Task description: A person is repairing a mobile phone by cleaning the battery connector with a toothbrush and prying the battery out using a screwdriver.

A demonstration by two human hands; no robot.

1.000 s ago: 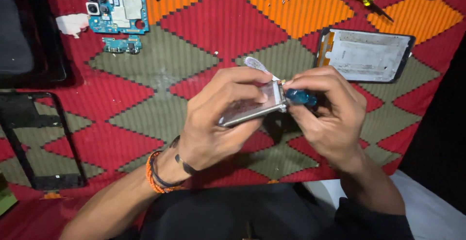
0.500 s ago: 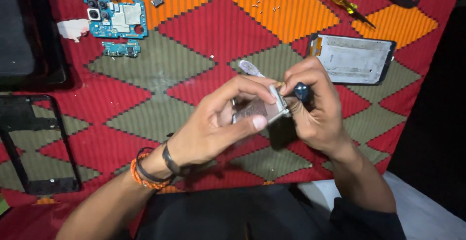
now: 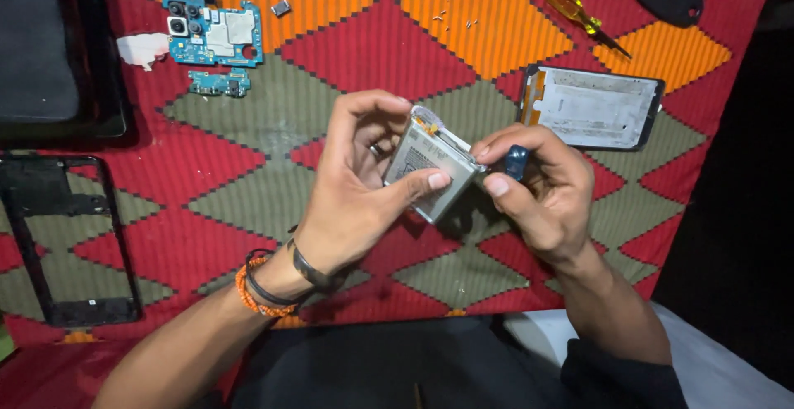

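Far left on my worktop lies an empty black phone frame (image 3: 70, 239), and above it a blue circuit board (image 3: 213, 33) on the patterned red cloth (image 3: 364, 45). My left hand (image 3: 364, 186) grips a flat silver battery (image 3: 430, 173), thumb across its face, held up over the cloth's middle. My right hand (image 3: 538, 194) pinches the battery's right corner and clasps a small blue tool (image 3: 516, 162). Beyond sits a phone back panel (image 3: 591, 107), then a yellow screwdriver (image 3: 583, 19)

Single view: head-worn camera, facing steeply down, close above both hands and the patterned cloth (image 3: 372, 45) in front.
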